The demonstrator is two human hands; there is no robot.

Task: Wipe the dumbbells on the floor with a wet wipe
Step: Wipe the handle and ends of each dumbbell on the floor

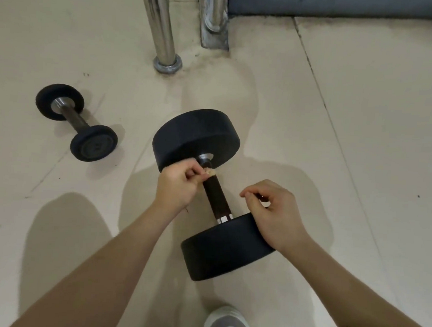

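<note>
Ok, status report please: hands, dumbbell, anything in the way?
Left hand pinches wipe at big dumbbell handle. Right hand rests on near weight. Small dumbbell apart, left.

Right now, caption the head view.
Left hand pinches a wadded wipe on the large dumbbell handle; right hand over its near weight.
</note>
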